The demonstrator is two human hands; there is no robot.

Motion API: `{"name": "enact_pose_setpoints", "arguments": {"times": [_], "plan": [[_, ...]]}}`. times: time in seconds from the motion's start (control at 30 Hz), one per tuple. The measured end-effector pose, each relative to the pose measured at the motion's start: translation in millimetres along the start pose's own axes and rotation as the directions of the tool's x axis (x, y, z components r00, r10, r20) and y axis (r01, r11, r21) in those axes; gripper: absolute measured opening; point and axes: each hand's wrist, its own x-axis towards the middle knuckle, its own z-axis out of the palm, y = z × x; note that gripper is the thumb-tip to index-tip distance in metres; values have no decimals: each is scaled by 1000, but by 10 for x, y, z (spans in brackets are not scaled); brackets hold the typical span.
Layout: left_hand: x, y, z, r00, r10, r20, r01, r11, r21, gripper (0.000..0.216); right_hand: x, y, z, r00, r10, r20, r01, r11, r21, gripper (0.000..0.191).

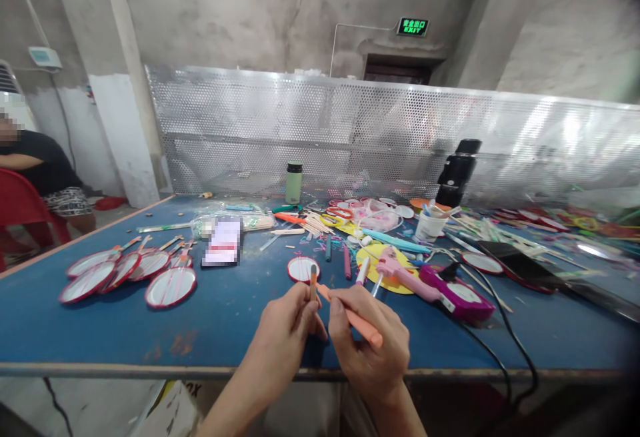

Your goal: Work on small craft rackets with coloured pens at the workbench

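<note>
My left hand (289, 320) pinches a short narrow stick (313, 280) upright; it looks orange with a greyish top. In my right hand (373, 340) is an orange marker (364, 328), its tip end close to the stick. Whether tip and stick touch, I cannot tell. Just beyond my hands lies a white round disc with a red rim (301, 268). Near my right hand are a pink-and-white pen (363, 270), a dark pink marker (347, 262) and a pink glue gun (407, 280) resting partly over a yellow disc (370, 256).
Several red-rimmed round discs on sticks (171, 286) lie at left, beside a phone (223, 242). Behind are a green bottle (294, 184), a white cup (430, 225) and a black flask (457, 174). A purple box (467, 300) and black cables occupy the right. A seated person (43, 164) is far left.
</note>
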Motion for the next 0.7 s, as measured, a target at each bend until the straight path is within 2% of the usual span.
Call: {"name": "enact_pose_setpoints", "arguments": {"times": [0.17, 0.7], "plan": [[3, -15, 0, 1000, 1, 2, -1, 1000, 1, 23, -7, 2, -1, 1000, 2, -27, -2, 1000, 8, 12], [12, 3, 5, 1000, 13, -2, -13, 1000, 22, 25, -38, 13, 1, 1000, -3, 19, 3, 1000, 17, 12]]}}
